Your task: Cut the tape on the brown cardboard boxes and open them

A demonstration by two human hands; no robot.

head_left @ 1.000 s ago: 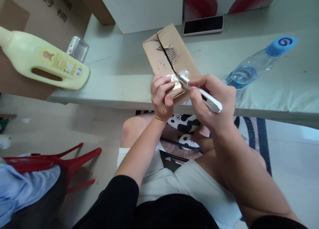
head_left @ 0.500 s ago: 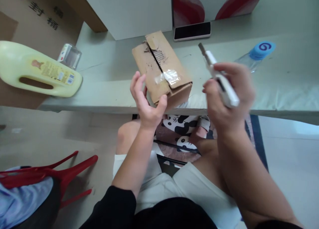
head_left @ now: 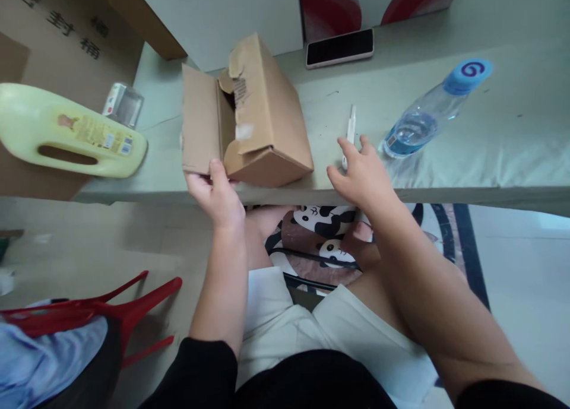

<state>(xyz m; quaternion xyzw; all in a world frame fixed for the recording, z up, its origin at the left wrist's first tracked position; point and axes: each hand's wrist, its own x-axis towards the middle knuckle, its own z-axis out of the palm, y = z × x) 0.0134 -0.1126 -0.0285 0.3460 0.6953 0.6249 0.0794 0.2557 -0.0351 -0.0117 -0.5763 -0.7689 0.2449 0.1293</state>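
Observation:
A brown cardboard box [head_left: 285,118] stands tilted at the table's front edge, one flap folded out to the left and a dark gap showing inside. My left hand [head_left: 218,195] grips the lower end of that flap, thumb on top. On the cloth to the right of the box lies a white utility knife [head_left: 351,127], its tip pointing away from me. Above the knife's near end hovers my right hand [head_left: 363,174], fingers spread and holding nothing. A clear water bottle [head_left: 412,127] with a blue cap leans just right of this hand.
A phone [head_left: 340,48] lies behind the knife, against big cartons [head_left: 222,17]. At left are a yellow jug [head_left: 66,130] and a small clear box [head_left: 123,104]. The table edge [head_left: 445,194] runs above my knees; a red chair [head_left: 129,311] stands lower left.
The utility knife has gone from my right hand onto the table. The box has turned, and its flap is now swung open to the left in my left hand.

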